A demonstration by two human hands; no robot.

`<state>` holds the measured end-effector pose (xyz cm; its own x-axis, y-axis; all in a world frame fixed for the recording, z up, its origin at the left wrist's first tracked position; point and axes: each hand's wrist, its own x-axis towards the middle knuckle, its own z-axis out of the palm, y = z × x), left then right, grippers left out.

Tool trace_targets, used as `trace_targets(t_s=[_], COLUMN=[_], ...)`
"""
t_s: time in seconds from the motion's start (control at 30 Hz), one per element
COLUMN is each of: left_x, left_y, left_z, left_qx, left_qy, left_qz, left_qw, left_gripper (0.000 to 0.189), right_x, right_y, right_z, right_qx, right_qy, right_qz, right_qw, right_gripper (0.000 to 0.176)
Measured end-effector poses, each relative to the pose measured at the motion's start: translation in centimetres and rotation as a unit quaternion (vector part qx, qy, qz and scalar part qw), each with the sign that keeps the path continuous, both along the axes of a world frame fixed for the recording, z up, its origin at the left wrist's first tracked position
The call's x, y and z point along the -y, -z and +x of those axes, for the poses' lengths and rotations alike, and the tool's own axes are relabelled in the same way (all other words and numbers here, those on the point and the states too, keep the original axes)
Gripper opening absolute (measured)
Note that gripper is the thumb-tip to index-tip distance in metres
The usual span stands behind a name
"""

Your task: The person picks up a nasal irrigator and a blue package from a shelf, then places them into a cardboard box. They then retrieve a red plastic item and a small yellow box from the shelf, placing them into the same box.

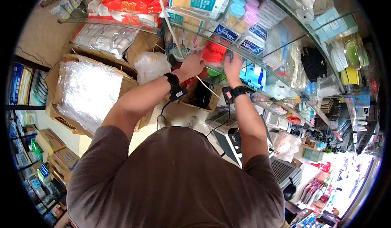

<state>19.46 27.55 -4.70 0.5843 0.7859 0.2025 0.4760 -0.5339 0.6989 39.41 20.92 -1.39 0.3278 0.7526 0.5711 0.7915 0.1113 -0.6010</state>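
A bright red stack of ridged plastic pieces (pixel 214 52), whose exact kind I cannot make out, sits at the glass shelf between my hands. My left hand (pixel 192 66) is at its left side, fingers curled in against it. On the opposite side, my right hand (pixel 233 68) has its fingers bent toward the stack's right edge. Both hands appear to grip the stack between them, though the fingertips are partly hidden. Blue-and-white packs (pixel 253 75) lie just right of my right hand. A pale cable (pixel 174 38) hangs in front of the shelf, passing by my left hand.
Blue-labelled boxes (pixel 226 33) and pastel round-lidded containers (pixel 237 10) fill the upper glass shelf (pixel 191 32). Red packages (pixel 130 2) are at upper left. Below them stands a large open carton (pixel 51 81) with clear plastic wrap. A grey machine (pixel 224 132) is beneath my right arm.
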Motion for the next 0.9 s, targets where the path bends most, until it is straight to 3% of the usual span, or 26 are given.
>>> trace_targets(t_s=[0.17, 0.37, 0.43, 0.5, 0.73, 0.9], left_x=[-0.5, -1.8, -2.0, -2.0, -2.0, -2.2], left_y=[-0.7, 2.4, 2.5, 2.4, 0.7, 1.1], left_z=[0.5, 1.8, 2.5, 2.8, 2.5, 2.8], left_qx=[-0.071, -0.116, -0.140, -0.157, -0.174, -0.194], left_qy=[-0.010, -0.003, -0.020, -0.030, -0.038, -0.042], left_qz=[-0.038, 0.034, 0.033, 0.030, 0.025, 0.012], left_qw=[0.997, 0.993, 0.989, 0.987, 0.984, 0.980], left_gripper=[0.042, 0.072, 0.048, 0.037, 0.032, 0.028], right_x=[1.9, 3.5, 3.6, 3.6, 3.7, 2.4], right_y=[0.1, 2.6, 3.4, 4.0, 3.4, 3.4], right_z=[-2.9, -3.3, -3.1, -2.9, -3.2, -3.0], right_qx=[0.000, 0.010, -0.004, -0.004, -0.001, 0.088], right_qy=[-0.018, 0.032, 0.034, 0.023, 0.025, 0.023], right_qz=[0.020, -0.048, -0.074, -0.097, -0.132, -0.151], right_qw=[1.000, 0.998, 0.997, 0.995, 0.991, 0.984], right_gripper=[0.037, 0.038, 0.039, 0.041, 0.057, 0.071])
